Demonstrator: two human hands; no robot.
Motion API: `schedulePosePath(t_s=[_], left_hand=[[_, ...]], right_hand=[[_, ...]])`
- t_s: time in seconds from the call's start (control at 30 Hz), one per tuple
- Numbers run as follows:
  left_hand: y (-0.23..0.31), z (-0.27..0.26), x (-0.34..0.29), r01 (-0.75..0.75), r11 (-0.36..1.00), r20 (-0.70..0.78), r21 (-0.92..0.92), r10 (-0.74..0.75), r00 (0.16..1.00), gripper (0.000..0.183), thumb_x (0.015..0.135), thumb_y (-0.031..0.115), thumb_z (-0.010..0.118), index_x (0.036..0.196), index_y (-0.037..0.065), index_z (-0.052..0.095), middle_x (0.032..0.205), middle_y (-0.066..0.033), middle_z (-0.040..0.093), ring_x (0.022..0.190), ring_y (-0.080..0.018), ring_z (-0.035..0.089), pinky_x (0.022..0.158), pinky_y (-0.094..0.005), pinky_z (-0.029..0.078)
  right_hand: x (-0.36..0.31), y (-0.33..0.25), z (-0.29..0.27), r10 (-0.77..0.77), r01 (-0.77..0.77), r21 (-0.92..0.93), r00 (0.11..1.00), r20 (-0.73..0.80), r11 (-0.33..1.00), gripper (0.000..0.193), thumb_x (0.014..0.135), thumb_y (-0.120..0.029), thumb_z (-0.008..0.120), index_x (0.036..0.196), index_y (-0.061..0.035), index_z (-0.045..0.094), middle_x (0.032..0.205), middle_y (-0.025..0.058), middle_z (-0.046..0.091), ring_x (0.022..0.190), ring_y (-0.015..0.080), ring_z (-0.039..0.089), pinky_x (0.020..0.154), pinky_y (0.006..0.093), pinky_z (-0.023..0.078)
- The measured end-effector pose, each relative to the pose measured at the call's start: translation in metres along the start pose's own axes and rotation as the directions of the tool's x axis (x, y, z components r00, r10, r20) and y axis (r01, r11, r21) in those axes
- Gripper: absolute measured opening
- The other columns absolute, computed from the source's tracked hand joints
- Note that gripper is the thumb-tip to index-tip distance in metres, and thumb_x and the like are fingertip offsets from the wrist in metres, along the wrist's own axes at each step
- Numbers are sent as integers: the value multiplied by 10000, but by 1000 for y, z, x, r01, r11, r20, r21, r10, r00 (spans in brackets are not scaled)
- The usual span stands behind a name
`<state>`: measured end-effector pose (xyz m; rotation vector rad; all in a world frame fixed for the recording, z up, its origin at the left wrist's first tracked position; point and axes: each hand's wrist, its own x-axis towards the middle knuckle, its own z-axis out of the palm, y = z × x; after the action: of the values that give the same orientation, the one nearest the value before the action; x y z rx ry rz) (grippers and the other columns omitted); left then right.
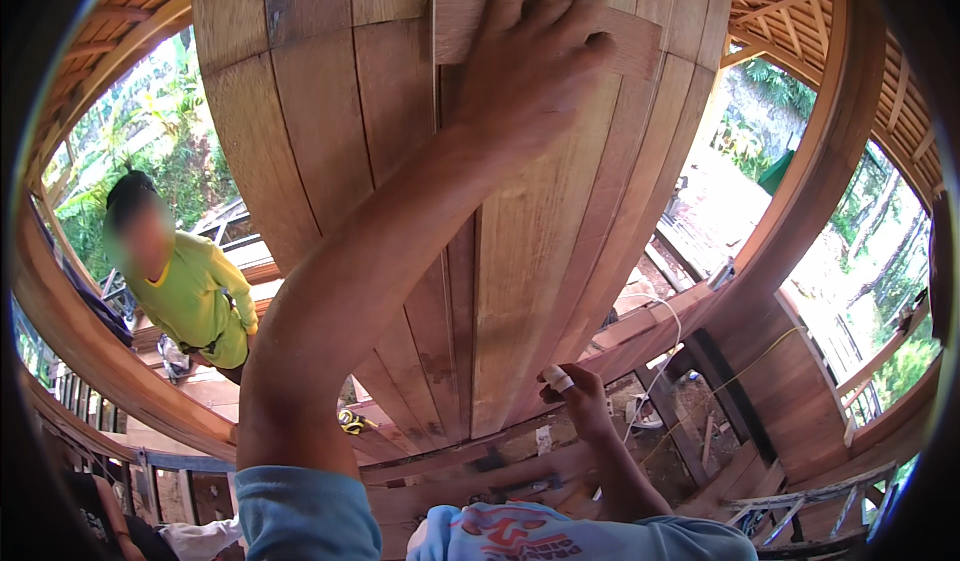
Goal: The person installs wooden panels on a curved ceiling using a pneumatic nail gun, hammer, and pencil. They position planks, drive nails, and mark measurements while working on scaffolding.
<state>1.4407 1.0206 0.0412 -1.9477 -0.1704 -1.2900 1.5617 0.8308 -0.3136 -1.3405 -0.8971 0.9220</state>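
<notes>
My left hand [535,46] is raised high in front of me, its arm crossing the plank panel [530,301]. It holds a short reddish-brown board [640,44] crosswise against the upright planks, fingers reaching over the board's upper part. One end of the board [458,23] shows left of the hand, next to a dark narrow gap between planks. Low on the right, my right hand [582,396] is closed near the panel's lower edge, with a white wrapping [559,379] round one finger. Whether anything small sits in its fingers cannot be made out.
A person in a yellow-green shirt [190,286] stands at the left beyond a curved timber beam [110,386]. A yellow tape measure [352,421] lies low behind my left arm. At the right are a white cable [672,361], another curved beam [800,201] and a metal ladder [815,506].
</notes>
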Motion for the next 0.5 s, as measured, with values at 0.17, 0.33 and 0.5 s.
schedulePosePath(t_s=[0.17,0.33,0.5], left_hand=[[-2,12,-4,5,1000,-49,-20,-6,999,294,859,166,594,1127,66,663,1372,-160,541,1377,-291,431,1206,-568,212],[-1,9,-2,19,1000,-40,-11,-19,999,378,864,168,647,1211,19,614,1403,-189,522,1384,-288,431,1210,-541,227],[-4,21,-3,9,1000,-155,3,-9,988,201,770,132,699,964,115,748,1207,-69,606,1242,-229,514,1143,-532,268]], right_hand=[[-2,0,4,8,-9,-45,1000,-10,999,334,997,-294,648,1045,31,708,926,58,709,803,138,672,744,303,542],[-2,2,14,-1,0,-73,1000,-11,997,325,1005,-277,633,1052,37,705,910,58,709,806,134,673,752,298,539],[-4,10,23,26,-26,-132,1000,-1,991,317,1005,-254,622,1062,48,700,892,66,711,816,136,684,755,295,548]])
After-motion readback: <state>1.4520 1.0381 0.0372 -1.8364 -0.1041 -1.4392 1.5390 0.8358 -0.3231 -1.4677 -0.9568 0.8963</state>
